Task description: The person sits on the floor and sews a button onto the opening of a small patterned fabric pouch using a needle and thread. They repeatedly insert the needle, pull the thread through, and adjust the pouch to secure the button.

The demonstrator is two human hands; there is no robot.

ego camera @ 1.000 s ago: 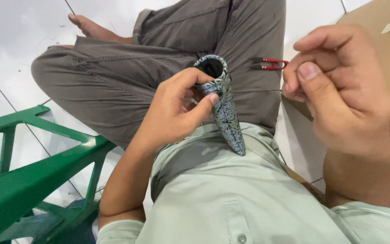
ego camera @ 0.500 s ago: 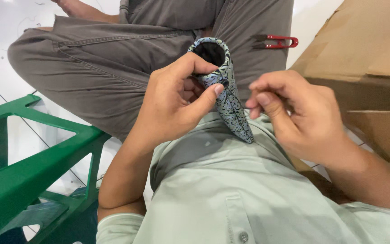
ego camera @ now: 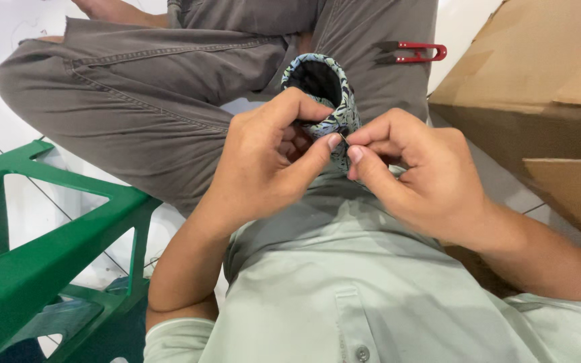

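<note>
My left hand (ego camera: 263,161) grips a small piece of patterned blue-and-white fabric (ego camera: 331,94) with a dark lining, rolled into an open loop above my fingers. My right hand (ego camera: 418,175) pinches at the fabric's edge right beside my left thumb, fingertips closed as if on a thin needle that is barely visible. Both hands meet over my lap, above my pale green shirt. The lower part of the fabric is hidden behind my fingers.
Small red-handled thread snips (ego camera: 415,52) lie on my grey-trousered leg (ego camera: 142,101). A brown cardboard box (ego camera: 539,107) stands at the right. A green plastic frame (ego camera: 42,262) sits at the lower left on the white tiled floor (ego camera: 8,27).
My right hand came in from the far right, where it was drawn out high, down to the fabric's edge beside my left thumb. The view shifted slightly.
</note>
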